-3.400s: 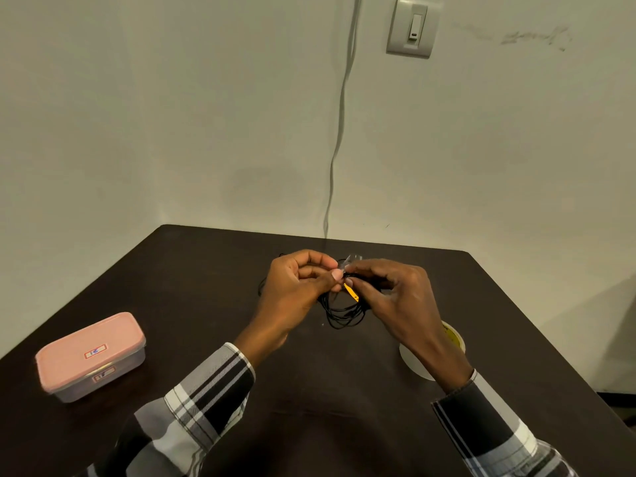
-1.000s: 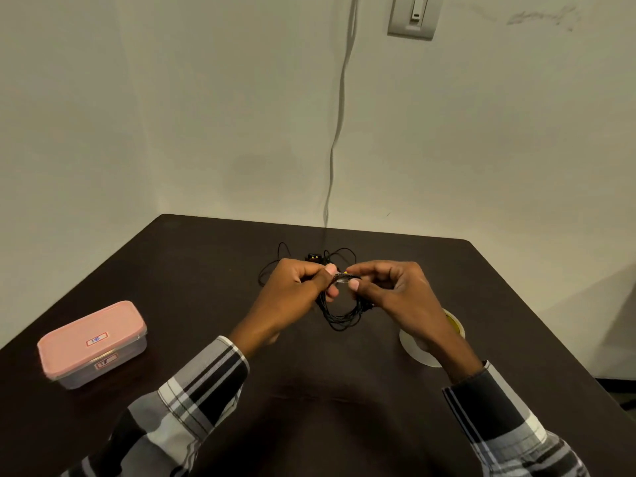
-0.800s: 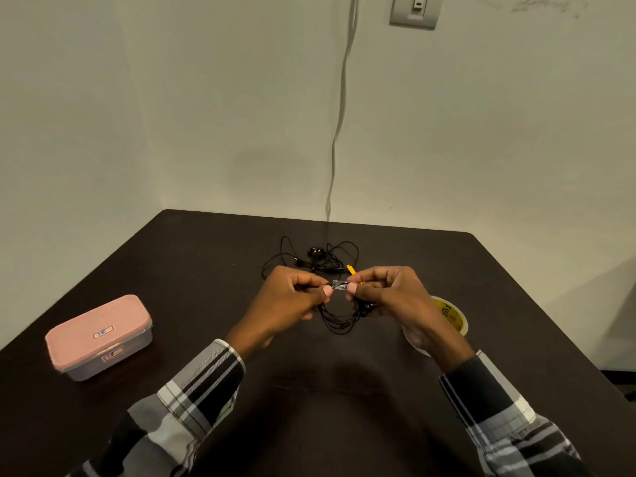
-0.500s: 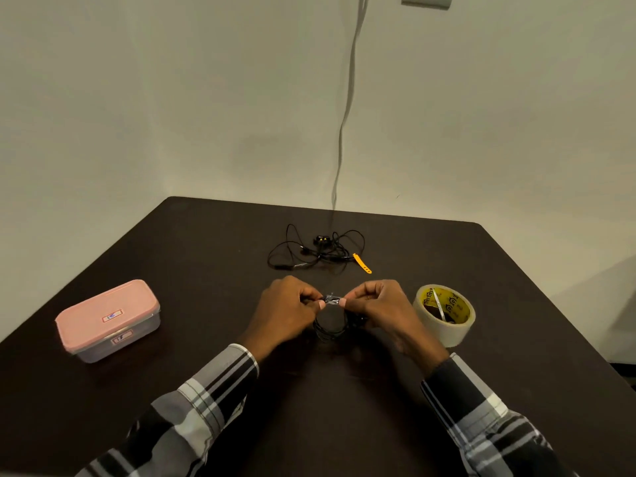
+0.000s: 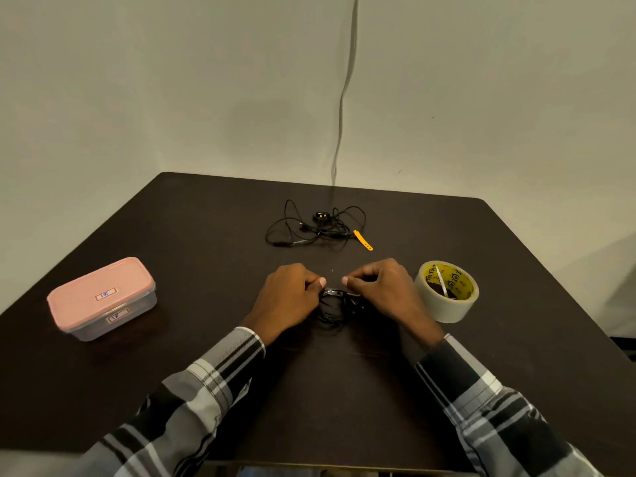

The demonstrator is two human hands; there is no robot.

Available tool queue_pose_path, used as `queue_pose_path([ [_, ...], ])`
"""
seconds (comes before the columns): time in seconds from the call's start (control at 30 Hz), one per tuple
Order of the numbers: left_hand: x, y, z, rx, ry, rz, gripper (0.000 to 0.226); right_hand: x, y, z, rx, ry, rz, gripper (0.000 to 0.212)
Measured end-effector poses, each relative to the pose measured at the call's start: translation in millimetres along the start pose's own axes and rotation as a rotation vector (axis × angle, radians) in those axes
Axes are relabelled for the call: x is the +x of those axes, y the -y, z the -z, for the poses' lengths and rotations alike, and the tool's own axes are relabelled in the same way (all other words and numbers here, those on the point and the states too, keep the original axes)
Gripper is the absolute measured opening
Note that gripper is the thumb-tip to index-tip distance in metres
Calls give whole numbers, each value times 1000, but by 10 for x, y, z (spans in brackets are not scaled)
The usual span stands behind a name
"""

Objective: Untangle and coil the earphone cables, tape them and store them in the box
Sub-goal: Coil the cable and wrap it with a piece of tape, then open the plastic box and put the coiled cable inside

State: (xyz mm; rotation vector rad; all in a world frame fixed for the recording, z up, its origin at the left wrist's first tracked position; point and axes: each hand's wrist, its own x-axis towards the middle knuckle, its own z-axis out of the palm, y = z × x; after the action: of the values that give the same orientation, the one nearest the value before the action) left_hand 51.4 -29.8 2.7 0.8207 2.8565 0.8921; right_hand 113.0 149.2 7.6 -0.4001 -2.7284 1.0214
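**Q:** Dark tabletop (image 5: 344, 390), plain wall behind. Report finger state.

**A:** Left hand (image 5: 287, 297) and right hand (image 5: 382, 290): fingers curled, thumb and forefinger of each pinching a glossy strip of tape (image 5: 332, 291) across the top of the coiled earphone cable (image 5: 335, 313). The coil sits between both hands, low over the table or resting on it; which one cannot be told. Neither hand has anything else in its grip.

**Q:** Status of that coil?

**A:** Coiling appears complete. Taping is judged to be in progress; whether the strip is fully closed around the bundle cannot be determined.

**Q:** Surrounding items?

**A:** Tape roll (image 5: 446, 290) stands just beside the right hand. Second earphone cable (image 5: 315, 227) lies farther back, loose and tangled, a yellow tie (image 5: 363, 240) at its right end. Pink-lidded box (image 5: 102, 297) sits well apart on the left, lid on.

**Q:** Remaining work?

**A:** Finish this wrap, open the box, store the coil. Then untangle, coil, tape and store the second cable. Estimate: under half complete.
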Motion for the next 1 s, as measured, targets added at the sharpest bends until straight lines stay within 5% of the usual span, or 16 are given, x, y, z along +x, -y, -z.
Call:
queue_pose_path([
  [0.23, 114, -2, 189, -2, -54, -40, 33, 123, 168, 81, 145, -52, 125, 14],
  [0.43, 47, 48, 430, -21, -210, -79, 34, 218, 481, -70, 162, 56, 341, 42],
  [1.0, -883, 1174, 1413, 64, -510, 251, 48, 382, 1936, -1256, 134, 334, 749, 54],
])
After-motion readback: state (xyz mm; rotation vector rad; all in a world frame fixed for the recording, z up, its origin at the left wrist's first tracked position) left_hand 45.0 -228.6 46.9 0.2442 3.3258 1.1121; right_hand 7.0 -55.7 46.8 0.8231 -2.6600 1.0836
